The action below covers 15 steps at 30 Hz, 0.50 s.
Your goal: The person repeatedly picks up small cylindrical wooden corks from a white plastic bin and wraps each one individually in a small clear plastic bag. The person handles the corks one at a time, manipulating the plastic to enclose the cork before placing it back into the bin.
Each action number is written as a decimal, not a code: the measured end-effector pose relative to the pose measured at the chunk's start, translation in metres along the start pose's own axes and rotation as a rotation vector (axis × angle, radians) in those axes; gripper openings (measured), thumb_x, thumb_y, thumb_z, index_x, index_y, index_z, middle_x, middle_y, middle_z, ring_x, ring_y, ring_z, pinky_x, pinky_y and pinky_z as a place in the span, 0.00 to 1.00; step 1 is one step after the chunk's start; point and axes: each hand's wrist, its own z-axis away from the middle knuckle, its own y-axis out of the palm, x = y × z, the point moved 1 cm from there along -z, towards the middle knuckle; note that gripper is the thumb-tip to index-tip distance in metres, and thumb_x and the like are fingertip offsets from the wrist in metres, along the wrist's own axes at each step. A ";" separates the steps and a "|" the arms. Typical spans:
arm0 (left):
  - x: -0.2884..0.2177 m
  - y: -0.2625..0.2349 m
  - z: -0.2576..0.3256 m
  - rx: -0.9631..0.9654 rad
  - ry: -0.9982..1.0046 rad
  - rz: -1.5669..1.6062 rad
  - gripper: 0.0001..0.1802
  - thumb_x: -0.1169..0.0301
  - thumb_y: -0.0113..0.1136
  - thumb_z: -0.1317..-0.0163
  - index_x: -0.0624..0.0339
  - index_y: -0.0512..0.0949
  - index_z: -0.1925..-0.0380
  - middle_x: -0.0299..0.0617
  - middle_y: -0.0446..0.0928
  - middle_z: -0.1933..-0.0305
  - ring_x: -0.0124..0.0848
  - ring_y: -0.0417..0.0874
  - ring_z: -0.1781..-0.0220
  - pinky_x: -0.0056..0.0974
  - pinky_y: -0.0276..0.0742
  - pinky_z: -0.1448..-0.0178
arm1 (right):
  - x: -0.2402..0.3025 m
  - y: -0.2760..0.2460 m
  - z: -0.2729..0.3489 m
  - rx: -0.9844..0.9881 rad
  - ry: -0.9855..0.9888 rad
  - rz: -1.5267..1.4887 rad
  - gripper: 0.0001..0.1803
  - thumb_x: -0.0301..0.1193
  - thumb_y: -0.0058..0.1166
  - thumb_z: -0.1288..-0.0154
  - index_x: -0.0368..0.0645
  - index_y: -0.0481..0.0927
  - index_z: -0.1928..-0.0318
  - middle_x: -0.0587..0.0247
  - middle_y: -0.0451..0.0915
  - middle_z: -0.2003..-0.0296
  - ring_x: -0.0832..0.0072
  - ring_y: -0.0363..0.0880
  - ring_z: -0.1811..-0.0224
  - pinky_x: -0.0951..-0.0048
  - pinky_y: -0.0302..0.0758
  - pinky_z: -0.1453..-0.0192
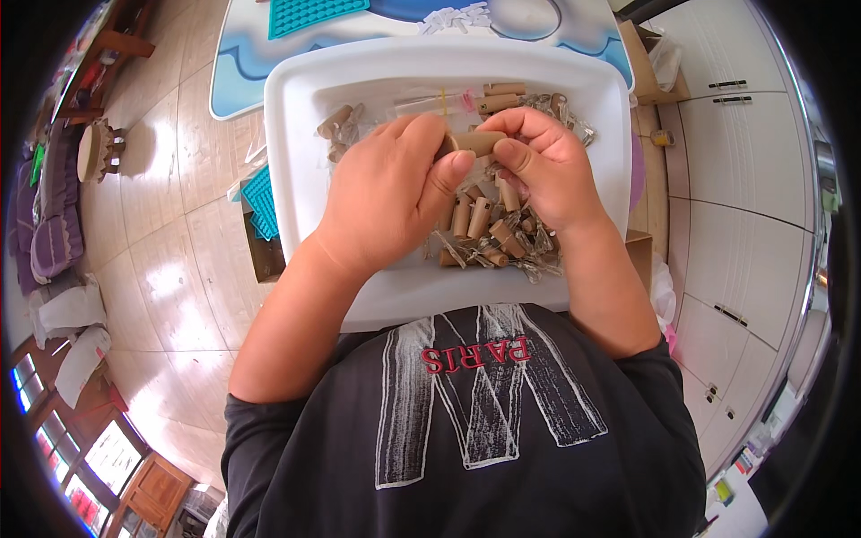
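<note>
Over a large white plastic tub (296, 99), both hands meet at a small brown cardboard tube (477, 142) lying roughly level. My left hand (395, 179) is closed with thumb and fingers on its left end, partly hiding it. From the other side, my right hand (547, 166) pinches the right end between thumb and forefinger. Below the hands in the tub lies a pile of similar brown tubes (479, 217), with crinkled clear plastic wrapping (538, 247) among them. More tubes (500, 97) lie at the far side, beside a flat clear plastic bag (417, 106).
The tub rests against a blue-and-white patterned table (238, 81). On it are a teal gridded tray (314, 13) and small white strips (457, 18). A cardboard box (266, 255) with teal pieces stands left. White cabinets (744, 152) line the right side.
</note>
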 end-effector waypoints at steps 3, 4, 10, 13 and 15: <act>0.001 0.001 0.002 -0.056 0.102 -0.056 0.16 0.60 0.48 0.38 0.62 0.66 0.75 0.49 0.70 0.76 0.50 0.72 0.71 0.48 0.67 0.69 | 0.004 0.005 0.004 -0.005 0.042 0.011 0.11 0.29 0.54 0.38 0.37 0.74 0.57 0.73 0.74 0.70 0.89 0.67 0.73 0.88 0.66 0.70; 0.002 0.004 0.003 -0.072 0.095 -0.053 0.16 0.60 0.48 0.37 0.62 0.66 0.75 0.49 0.70 0.76 0.50 0.71 0.71 0.48 0.67 0.69 | 0.004 0.006 0.004 -0.008 0.043 0.003 0.11 0.30 0.53 0.38 0.37 0.74 0.57 0.73 0.74 0.71 0.89 0.67 0.74 0.88 0.65 0.71; 0.011 0.010 0.004 0.012 -0.150 0.256 0.18 0.58 0.47 0.35 0.64 0.69 0.70 0.45 0.70 0.75 0.41 0.71 0.72 0.41 0.67 0.67 | -0.007 0.000 0.000 -0.055 0.141 -0.181 0.11 0.32 0.53 0.37 0.38 0.74 0.59 0.73 0.71 0.75 0.88 0.64 0.78 0.88 0.60 0.77; 0.024 0.006 0.002 0.075 -0.411 0.554 0.14 0.63 0.52 0.36 0.63 0.72 0.60 0.32 0.69 0.73 0.20 0.68 0.70 0.26 0.66 0.64 | -0.008 -0.005 -0.004 -0.143 0.114 -0.298 0.11 0.32 0.54 0.37 0.38 0.74 0.59 0.72 0.71 0.76 0.88 0.63 0.78 0.88 0.58 0.79; 0.028 0.006 0.003 0.007 -0.472 0.537 0.14 0.68 0.54 0.38 0.63 0.71 0.55 0.32 0.69 0.73 0.19 0.67 0.71 0.24 0.66 0.64 | -0.007 -0.012 -0.005 -0.225 0.022 -0.263 0.12 0.32 0.54 0.38 0.37 0.74 0.58 0.72 0.71 0.76 0.89 0.64 0.78 0.89 0.58 0.78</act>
